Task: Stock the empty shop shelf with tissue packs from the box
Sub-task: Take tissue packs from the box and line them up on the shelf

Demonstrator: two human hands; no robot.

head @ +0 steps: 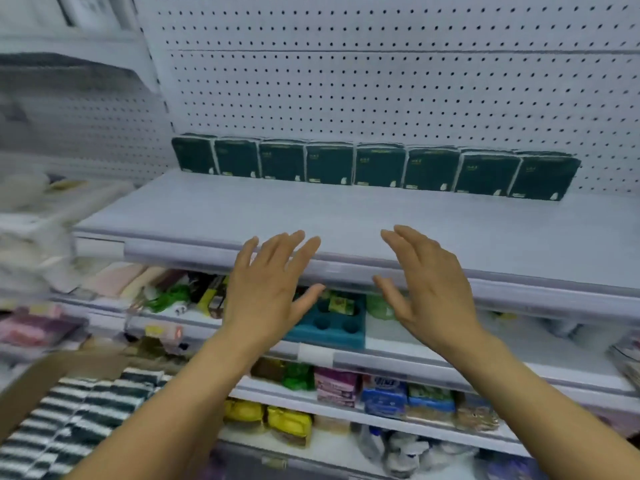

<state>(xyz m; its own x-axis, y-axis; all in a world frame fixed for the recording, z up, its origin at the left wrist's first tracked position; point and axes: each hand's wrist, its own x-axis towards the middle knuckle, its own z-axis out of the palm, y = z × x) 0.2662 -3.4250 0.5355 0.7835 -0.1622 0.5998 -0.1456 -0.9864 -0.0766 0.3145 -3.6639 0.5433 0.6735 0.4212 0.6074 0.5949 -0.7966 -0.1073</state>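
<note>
Both hands are raised in front of the shelf (346, 220), palms turned toward each other and fingers straight and spread, holding nothing. The left hand (268, 289) hovers over the shelf's front edge with its fingertips reaching just onto the white board; the right hand (429, 289) is level with it and a little apart, with a clear gap between the two. At the back of the shelf, eight dark green tissue packs (377, 166) stand upright in one row, side by side and touching, leaning against the white pegboard (381, 81) behind them. The row starts near the left end of the shelf and stops short of the right end; the front part of the board is bare. At the lower left, the cardboard box (31, 382) shows a brown flap, and inside it lie more packs (79, 417) seen edge-on as green and white stripes, packed close together. On the shelf below, between the hands, sits a teal tray with round holes (332, 323). Lower shelves carry mixed small goods in yellow, green, pink and blue wrappers (346, 386). The left edge of the view is blurred.
</note>
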